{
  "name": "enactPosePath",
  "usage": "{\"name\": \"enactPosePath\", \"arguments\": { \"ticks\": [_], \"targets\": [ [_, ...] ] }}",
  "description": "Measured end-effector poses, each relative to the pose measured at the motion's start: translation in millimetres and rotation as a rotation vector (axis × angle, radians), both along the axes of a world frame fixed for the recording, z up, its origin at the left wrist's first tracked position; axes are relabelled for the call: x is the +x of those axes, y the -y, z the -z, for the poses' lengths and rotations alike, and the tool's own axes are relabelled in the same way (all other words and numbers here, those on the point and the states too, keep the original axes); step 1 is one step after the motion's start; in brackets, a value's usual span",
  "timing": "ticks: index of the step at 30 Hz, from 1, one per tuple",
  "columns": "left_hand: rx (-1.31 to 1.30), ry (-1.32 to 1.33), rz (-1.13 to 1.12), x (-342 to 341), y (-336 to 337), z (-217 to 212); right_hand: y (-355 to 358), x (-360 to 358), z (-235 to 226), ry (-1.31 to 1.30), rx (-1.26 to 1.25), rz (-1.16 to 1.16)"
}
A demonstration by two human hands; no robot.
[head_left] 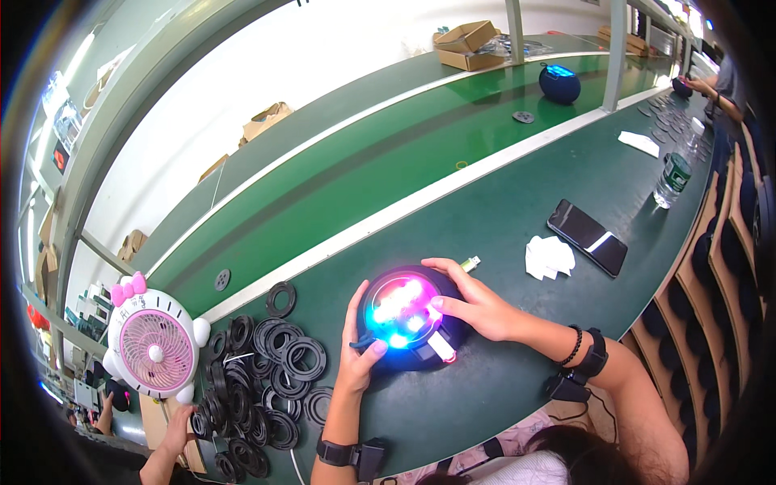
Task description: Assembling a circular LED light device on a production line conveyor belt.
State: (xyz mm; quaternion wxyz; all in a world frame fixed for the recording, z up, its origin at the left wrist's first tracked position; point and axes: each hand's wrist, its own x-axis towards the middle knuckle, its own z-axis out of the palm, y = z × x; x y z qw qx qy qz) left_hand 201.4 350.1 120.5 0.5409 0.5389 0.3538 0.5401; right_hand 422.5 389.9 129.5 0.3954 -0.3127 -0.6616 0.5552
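A round dark speaker (404, 311) lies on the green bench in front of me, its top glowing pink, white and blue. My left hand (360, 352) is wrapped round its left side, the thumb near a small dark strap loop (362, 343). My right hand (477, 307) grips the far right side, with the thumb pressed on the lit top. A white stick (441, 346), like a USB drive, juts from the speaker's near side. Just beyond my right fingers lies a cable plug (470, 264) with a pale green grip.
Black rings (275, 356) are piled left, by a pink-and-white fan (153, 352) and another person's hand (176, 432). To the right are white paper (550, 257), a phone (588, 236) and a water bottle (677, 168). A lit speaker (559, 85) sits on the green conveyor (364, 162).
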Motion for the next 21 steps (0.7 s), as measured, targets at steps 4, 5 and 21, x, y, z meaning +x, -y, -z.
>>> {"name": "enactPosePath", "arguments": {
  "ticks": [4, 5, 21],
  "targets": [
    [0.004, -0.001, -0.001, 1, 1, -2, 0, 0, 1, -0.014, -0.011, -0.029],
    [0.003, 0.0, -0.001, 1, 1, -2, 0, 0, 0, -0.014, -0.012, -0.03],
    [0.102, -0.177, -0.159, 7, 13, -22, 9, -9, 11, -0.17, 0.249, -0.047]
  ]
}}
